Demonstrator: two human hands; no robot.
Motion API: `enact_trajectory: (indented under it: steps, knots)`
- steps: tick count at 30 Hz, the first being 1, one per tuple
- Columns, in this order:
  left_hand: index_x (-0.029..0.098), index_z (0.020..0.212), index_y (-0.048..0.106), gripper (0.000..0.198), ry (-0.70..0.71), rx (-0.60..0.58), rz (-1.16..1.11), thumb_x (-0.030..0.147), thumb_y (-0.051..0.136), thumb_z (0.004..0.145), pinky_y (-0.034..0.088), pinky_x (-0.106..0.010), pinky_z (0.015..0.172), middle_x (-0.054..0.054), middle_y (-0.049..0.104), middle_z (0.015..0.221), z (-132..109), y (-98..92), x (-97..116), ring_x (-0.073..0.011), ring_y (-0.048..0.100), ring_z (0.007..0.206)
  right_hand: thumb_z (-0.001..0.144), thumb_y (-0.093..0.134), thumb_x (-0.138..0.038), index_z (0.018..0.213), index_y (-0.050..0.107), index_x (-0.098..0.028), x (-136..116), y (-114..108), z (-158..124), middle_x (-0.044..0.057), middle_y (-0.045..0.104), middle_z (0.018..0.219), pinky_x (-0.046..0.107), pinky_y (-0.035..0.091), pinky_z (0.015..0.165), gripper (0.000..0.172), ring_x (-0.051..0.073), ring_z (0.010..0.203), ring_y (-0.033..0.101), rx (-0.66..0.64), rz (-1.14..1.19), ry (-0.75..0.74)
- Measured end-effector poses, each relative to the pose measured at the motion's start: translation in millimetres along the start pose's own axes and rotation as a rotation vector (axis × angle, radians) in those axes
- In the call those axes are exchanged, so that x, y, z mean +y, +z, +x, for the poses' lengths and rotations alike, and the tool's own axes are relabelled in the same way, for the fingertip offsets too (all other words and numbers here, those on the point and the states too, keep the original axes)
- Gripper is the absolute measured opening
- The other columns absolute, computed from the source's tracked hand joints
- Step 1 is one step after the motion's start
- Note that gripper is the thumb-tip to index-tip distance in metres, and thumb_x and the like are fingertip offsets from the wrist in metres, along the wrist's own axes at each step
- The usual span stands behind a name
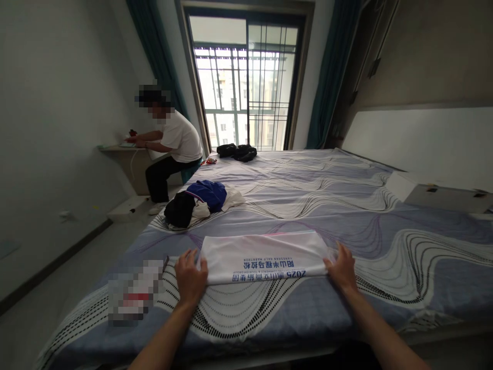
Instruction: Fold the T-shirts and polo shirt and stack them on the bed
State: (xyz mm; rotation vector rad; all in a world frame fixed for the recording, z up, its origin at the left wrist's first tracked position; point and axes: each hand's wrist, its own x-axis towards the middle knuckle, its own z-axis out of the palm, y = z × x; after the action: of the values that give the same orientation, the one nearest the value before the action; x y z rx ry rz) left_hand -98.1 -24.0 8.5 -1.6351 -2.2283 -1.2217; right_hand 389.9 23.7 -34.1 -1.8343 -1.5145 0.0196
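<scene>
White half-marathon cloth (265, 249), folded into a flat strip, its blue lettering upside down to me, lies on the wavy-patterned bedsheet (308, 318). My left hand (191, 276) and right hand (342, 268) touch its opposite ends, thumbs inward, fingers parted; whether either pinches the fabric, I cannot tell. Beyond my left hand sits a rumpled clothes pile (211, 195).

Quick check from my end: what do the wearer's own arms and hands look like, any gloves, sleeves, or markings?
The left hand and right hand are ungloved. The left forearm and right forearm show no sleeve, watch, bracelet, cable or marking within the frame. Small details such as rings are hard to make out.
</scene>
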Motion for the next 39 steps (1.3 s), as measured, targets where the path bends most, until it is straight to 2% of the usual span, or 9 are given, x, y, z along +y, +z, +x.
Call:
enact_trajectory:
  steps: [2,5,9,13,19,26,32,36,39]
  knots:
    - [0.012,0.13,0.061,0.049,0.22,-0.058,-0.034,0.033,0.038,0.093,0.029,-0.048,0.12,-0.018,0.056,0.141,-4,16.2,26,-0.0297,0.042,0.14,0.083,0.047,-0.042,0.144,0.049,-0.02,-45,9,-15,0.016,0.04,0.155,0.068,0.008,0.117,0.065,0.042,0.149,0.022,-0.065,-0.087,-0.088]
    - [0.019,0.142,0.053,0.051,0.52,-0.395,-0.081,0.033,0.033,0.098,0.03,-0.048,0.12,-0.011,0.052,0.15,-9,51.8,60,-0.025,0.035,0.147,0.092,0.043,-0.05,0.151,0.043,-0.025,-123,37,-41,0.006,0.032,0.162,0.057,0.002,0.122,0.064,0.035,0.153,0.012,-0.342,-0.055,-0.285]
    - [0.029,0.15,0.044,0.055,0.478,-0.656,0.078,0.045,0.036,0.098,0.02,-0.061,0.121,-0.008,0.033,0.163,-1,86.9,73,-0.0326,0.024,0.152,0.095,0.037,-0.062,0.156,0.034,-0.03,-179,78,-44,0.003,0.02,0.166,0.058,-0.004,0.121,0.069,0.032,0.154,0.01,-0.59,-0.058,-0.269]
    - [0.035,0.154,0.036,0.057,0.333,-0.711,0.215,0.05,0.029,0.099,0.013,-0.062,0.121,-0.004,0.026,0.165,25,86.0,59,-0.0317,0.019,0.153,0.101,0.025,-0.054,0.158,0.028,-0.032,-160,93,-1,0.001,0.016,0.167,0.061,-0.006,0.119,0.061,0.028,0.154,0.006,-0.642,-0.134,-0.233]
    - [0.028,0.154,0.037,0.058,0.201,-0.644,0.391,0.045,0.025,0.099,0.016,-0.057,0.122,-0.003,0.027,0.165,59,71.3,22,-0.0311,0.021,0.153,0.103,0.024,-0.045,0.157,0.029,-0.03,-73,80,73,0.001,0.018,0.167,0.064,-0.002,0.119,0.057,0.027,0.154,0.011,-0.564,-0.3,-0.067]
    - [0.016,0.146,0.048,0.058,0.143,-0.46,0.328,0.038,0.02,0.1,0.026,-0.054,0.119,-0.008,0.044,0.157,63,75.6,9,-0.0293,0.035,0.146,0.084,0.055,-0.036,0.112,0.07,-0.019,13,58,102,0.011,0.059,0.14,0.036,0.035,0.113,0.036,0.023,0.13,0.051,-0.292,0.023,-0.097]
    - [0.014,0.139,0.056,0.054,0.228,-0.337,0.33,0.036,0.026,0.1,0.032,-0.052,0.115,-0.012,0.054,0.149,58,79.4,3,-0.0304,0.043,0.14,0.083,0.057,-0.032,0.09,0.072,-0.019,8,56,105,0.01,0.067,0.127,0.034,0.042,0.105,0.021,0.023,0.118,0.06,-0.247,0.005,-0.026]
    - [0.016,0.139,0.057,0.053,0.215,-0.356,0.38,0.037,0.029,0.099,0.028,-0.054,0.116,-0.011,0.052,0.151,58,81.0,5,-0.0316,0.042,0.14,0.081,0.06,-0.025,0.095,0.073,-0.017,-11,50,117,0.013,0.068,0.121,0.034,0.042,0.103,0.021,0.024,0.115,0.061,-0.273,-0.082,0.035]
    - [0.018,0.141,0.055,0.053,0.175,-0.377,0.421,0.037,0.032,0.097,0.028,-0.055,0.116,-0.011,0.049,0.153,57,81.3,13,-0.0323,0.04,0.141,0.08,0.059,-0.017,0.113,0.071,-0.012,-50,50,110,0.02,0.066,0.122,0.046,0.037,0.108,0.035,0.031,0.12,0.058,-0.271,-0.172,0.078]
